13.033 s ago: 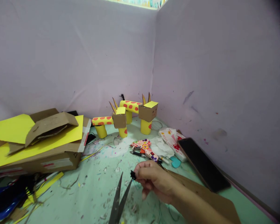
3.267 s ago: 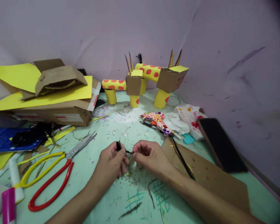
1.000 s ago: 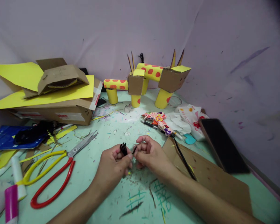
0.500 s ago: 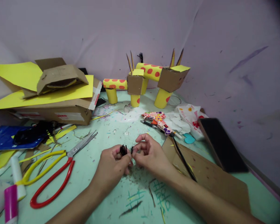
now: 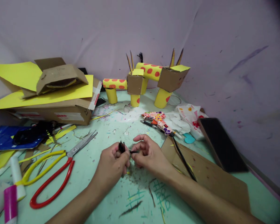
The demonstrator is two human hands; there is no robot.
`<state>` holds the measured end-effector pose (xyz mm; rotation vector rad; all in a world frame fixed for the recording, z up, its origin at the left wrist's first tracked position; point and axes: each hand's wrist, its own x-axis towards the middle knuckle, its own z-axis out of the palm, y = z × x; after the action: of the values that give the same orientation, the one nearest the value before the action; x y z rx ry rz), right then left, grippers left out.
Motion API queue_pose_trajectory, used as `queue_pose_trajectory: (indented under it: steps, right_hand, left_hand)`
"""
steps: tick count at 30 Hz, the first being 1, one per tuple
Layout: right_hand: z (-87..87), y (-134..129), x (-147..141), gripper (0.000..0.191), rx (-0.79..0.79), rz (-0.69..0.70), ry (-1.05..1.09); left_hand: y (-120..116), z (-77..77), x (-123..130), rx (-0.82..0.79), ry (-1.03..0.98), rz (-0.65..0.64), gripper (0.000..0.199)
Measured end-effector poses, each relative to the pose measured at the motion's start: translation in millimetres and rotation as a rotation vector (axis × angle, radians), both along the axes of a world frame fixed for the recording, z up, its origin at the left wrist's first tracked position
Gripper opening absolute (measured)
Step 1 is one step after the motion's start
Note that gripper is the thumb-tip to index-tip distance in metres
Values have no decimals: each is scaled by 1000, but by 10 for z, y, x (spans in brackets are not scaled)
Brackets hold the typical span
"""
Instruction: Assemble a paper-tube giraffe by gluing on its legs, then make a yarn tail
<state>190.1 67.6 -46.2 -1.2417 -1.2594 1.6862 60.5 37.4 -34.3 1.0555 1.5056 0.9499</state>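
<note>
Between the fingers of my left hand [image 5: 114, 160] is a small bundle of black yarn [image 5: 121, 147], its loose strands sticking up. My right hand [image 5: 148, 154] pinches the other, narrow end of the bundle, which shows as a short dark stretch between the two hands. Its upper fingers are curled loosely above the pinch. Both hands hover over the green tabletop [image 5: 102, 193]. Behind them stand two cardboard animals, a smaller one [image 5: 134, 84] and a larger one [image 5: 171, 79], with yellow, red-spotted bodies. The larger one has a black yarn tuft [image 5: 140, 57] at its rear.
Scissors [image 5: 71, 152] with red and yellow handles lie open on the left, near black yarn [image 5: 29, 133] on a blue packet. A cardboard box [image 5: 77, 113] carries yellow sheets. On the right are a flowery glue gun [image 5: 157, 119], a cardboard piece [image 5: 214, 177] and a phone [image 5: 221, 144].
My hands have drawn slightly apart, the left shifting a little to the left. More of the narrow black yarn end now shows between them.
</note>
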Motion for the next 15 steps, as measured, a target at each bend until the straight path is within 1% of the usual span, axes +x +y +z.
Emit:
queue_pose_trajectory:
  steps: [3,6,15]
  right_hand:
    - [18,13,-1,41,-8,14,25]
    - [7,15,-5,39,-20,6,67]
    - [-69,-1,6,36,43,12,66]
  left_hand:
    - [-7,10,1,3,9,-8,13]
    - [-19,11,-1,4,13,-22,10]
    - [-12,-2,-10,4,0,2,11]
